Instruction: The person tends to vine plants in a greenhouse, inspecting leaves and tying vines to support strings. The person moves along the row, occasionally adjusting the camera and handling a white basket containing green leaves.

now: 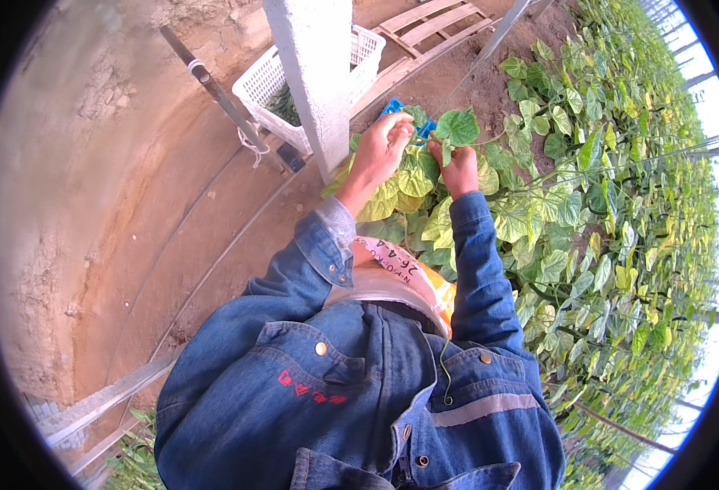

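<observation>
My left hand is raised in front of me, its fingers curled beside a small green leaf. Whether those fingers grip the leaf or its stem is hard to see. Close by on the right, my right hand pinches the stem of a climbing vine, just below a broad green leaf. A thin vine stem leads from this hand towards the plants on the right. Behind both hands lies a blue plastic crate or tray, partly hidden. Yellowing leaves hang beneath the hands.
A whitish post stands before a white plastic crate holding green produce. Near it are a pole with string and a wooden pallet. Dense vine rows fill the right. A printed sack hangs at my waist.
</observation>
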The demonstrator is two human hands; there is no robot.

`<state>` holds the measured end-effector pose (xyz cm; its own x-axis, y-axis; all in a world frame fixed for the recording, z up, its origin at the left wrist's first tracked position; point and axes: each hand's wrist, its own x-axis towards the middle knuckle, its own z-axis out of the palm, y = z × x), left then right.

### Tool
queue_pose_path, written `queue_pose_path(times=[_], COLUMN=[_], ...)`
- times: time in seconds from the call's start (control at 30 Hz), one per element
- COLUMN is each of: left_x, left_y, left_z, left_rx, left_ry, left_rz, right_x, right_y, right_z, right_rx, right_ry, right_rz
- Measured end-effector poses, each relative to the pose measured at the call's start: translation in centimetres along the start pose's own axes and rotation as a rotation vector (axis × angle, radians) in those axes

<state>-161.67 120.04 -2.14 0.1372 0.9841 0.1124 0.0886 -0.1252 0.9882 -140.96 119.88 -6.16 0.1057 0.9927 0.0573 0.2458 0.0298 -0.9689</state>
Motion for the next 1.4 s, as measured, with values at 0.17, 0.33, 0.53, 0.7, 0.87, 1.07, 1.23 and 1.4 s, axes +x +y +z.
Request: queue_pose_path(times=[0.17,0.33,0.53,0.7,0.87,1.07,1.23,1.4], left_x=[1.6,3.7,4.4,2.8,-0.1,-1.2,-1.6,-2.4], left_y=[-2.1,-3.2,-5.3,-5.5,-5.1,-4.1,-5.2,-2.7], left_z=[2.1,3.7,3.6,2.7,2.1,2.3,3.5,2.7], left_rx=[-0.069,0.008,0.008,-0.324,-0.197,-0.027,-0.234,-0.564], left_ry=[-0.023,-0.106,-0.329,-0.347,-0.167,-0.025,0.080,-0.040], left_rz=[0.154,0.122,0.038,0.054,0.192,0.182,0.063,-0.086], right_x=[0.3,1.7,2.0,1.4,-0.8,-2.3,-2.7,-2.1], right_y=[0.1,1.8,1.4,1.4,-1.8,-6.2,-6.2,-5.9], right_z=[-0.5,-0.7,-0.1,0.8,1.0,1.6,2.4,1.0], right_rx=[0.124,0.223,0.234,0.040,-0.161,-0.339,-0.362,-0.003], right_ry=[0.023,0.066,0.107,0.070,-0.002,0.073,0.202,0.244], right_rz=[0.159,0.091,0.178,-0.057,-0.184,-0.266,-0.276,-0.054])
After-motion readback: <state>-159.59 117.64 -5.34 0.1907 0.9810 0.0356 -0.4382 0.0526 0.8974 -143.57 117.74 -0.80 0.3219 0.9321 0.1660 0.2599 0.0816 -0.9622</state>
